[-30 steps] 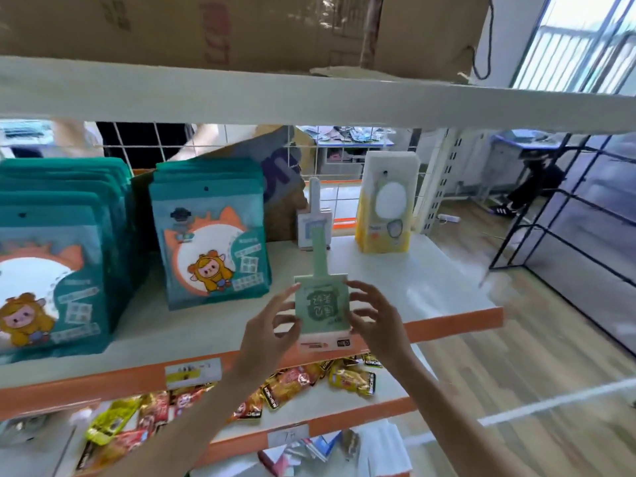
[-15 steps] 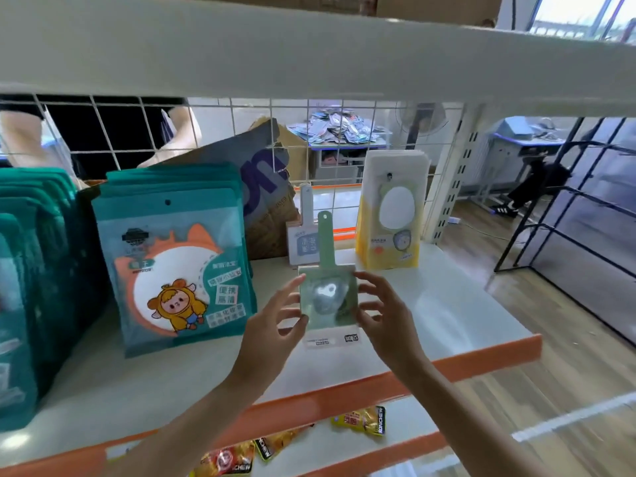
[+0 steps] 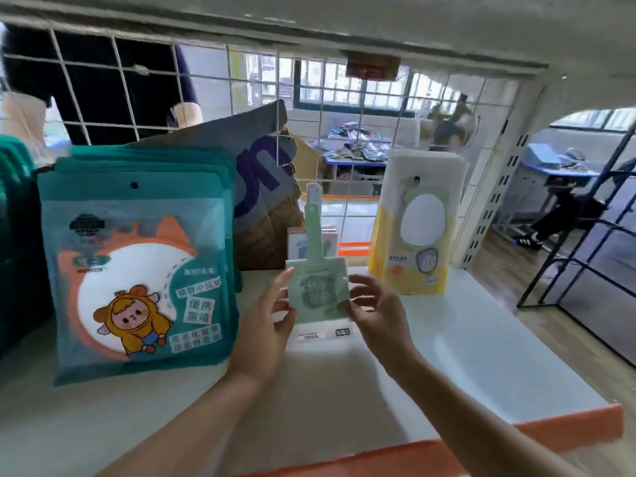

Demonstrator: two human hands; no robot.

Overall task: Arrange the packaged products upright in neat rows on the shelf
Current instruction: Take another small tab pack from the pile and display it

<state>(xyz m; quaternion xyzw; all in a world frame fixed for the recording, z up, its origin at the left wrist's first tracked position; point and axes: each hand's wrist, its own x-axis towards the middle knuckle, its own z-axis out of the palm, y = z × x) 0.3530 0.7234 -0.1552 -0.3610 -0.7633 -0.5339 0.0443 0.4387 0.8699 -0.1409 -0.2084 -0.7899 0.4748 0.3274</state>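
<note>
over the shelf [image 3: 481,356], both hands pinch green package [image 3: 316,297].

Counts: 2 hands, left [image 3: 265,325] + right [image 3: 375,315]; 1 green pkg [image 3: 316,287] held; 1 teal stack [image 3: 137,270]; 1 yellow stack [image 3: 418,228]; pkgs per stack unclear.

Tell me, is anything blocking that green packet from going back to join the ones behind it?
Nothing visible does. Both hands, left hand and right hand, hold the green packet upright; the matching packets stand directly behind, with only bare shelf around.
</note>
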